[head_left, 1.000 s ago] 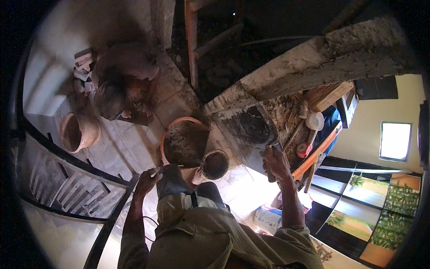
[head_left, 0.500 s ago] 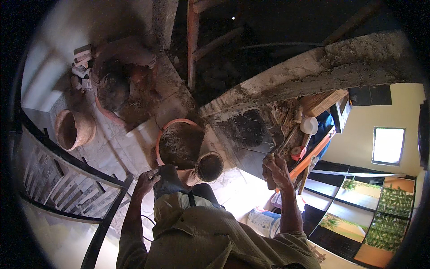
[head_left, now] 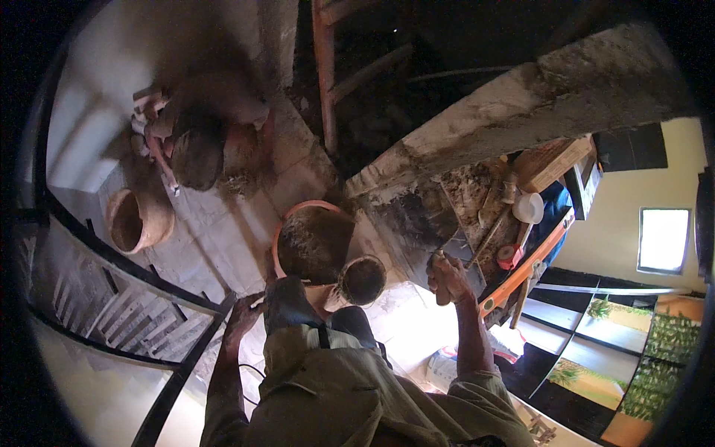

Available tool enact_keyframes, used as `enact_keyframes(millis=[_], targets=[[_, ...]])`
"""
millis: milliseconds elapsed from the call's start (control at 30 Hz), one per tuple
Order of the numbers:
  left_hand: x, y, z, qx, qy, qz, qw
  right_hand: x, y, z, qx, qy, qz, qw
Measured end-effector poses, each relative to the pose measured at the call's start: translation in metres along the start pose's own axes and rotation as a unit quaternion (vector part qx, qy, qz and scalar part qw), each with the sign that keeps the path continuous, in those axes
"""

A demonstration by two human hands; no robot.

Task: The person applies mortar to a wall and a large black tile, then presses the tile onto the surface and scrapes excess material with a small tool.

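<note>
My right hand [head_left: 450, 281] is closed round the short wooden handle of a trowel, held up in front of me on the right. The trowel's blade [head_left: 459, 246] is hard to make out against the grey slab behind it. Beside my left knee hangs my left hand [head_left: 244, 311], its fingers curled in and nothing visible in them. Just ahead of my knees stands a round orange tub [head_left: 277, 242] holding dark, wet-looking mortar [head_left: 316, 242]. A smaller bucket [head_left: 363, 281], also with dark stuff inside, stands against the tub's near right side.
A person [head_left: 199, 145] bends low at the far left, near stacked bricks [head_left: 149, 104]. An orange pot-like bucket [head_left: 156, 220] lies tipped nearby. Black railing [head_left: 134, 272] runs along my left. A rough concrete beam [head_left: 462, 141] crosses ahead; an orange level [head_left: 529, 261] and red tape [head_left: 509, 257] lie right.
My right hand has shifted slightly left and down with the trowel. The view has turned a little. The person at the far left has moved an arm out toward the floor.
</note>
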State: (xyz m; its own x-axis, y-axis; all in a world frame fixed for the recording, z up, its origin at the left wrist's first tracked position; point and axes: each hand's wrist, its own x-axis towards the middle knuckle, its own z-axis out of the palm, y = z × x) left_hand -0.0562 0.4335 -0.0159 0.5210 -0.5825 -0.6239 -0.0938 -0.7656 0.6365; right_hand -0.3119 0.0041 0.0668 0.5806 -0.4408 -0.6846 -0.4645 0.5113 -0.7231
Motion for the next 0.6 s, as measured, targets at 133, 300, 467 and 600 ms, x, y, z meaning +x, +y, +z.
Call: enact_keyframes(millis=[133,300,467,600], targets=[[0.014,-0.042,0.026,-0.026,-0.029,-0.034,0.999,-0.007,-0.012,0.004,-0.067,0.031,-0.053,0.996],[0.028,-0.002,0.018,-0.062,0.003,0.06,0.996,-0.043,-0.049,0.015,-0.129,0.079,-0.095,0.984],[0.043,-0.015,-0.009,-0.075,-0.005,0.098,0.992,-0.087,-0.111,0.042,-0.212,0.087,-0.142,0.963],[0.034,0.01,-0.031,-0.129,-0.016,0.021,0.991,-0.102,-0.111,0.019,-0.261,0.108,-0.208,0.936]])
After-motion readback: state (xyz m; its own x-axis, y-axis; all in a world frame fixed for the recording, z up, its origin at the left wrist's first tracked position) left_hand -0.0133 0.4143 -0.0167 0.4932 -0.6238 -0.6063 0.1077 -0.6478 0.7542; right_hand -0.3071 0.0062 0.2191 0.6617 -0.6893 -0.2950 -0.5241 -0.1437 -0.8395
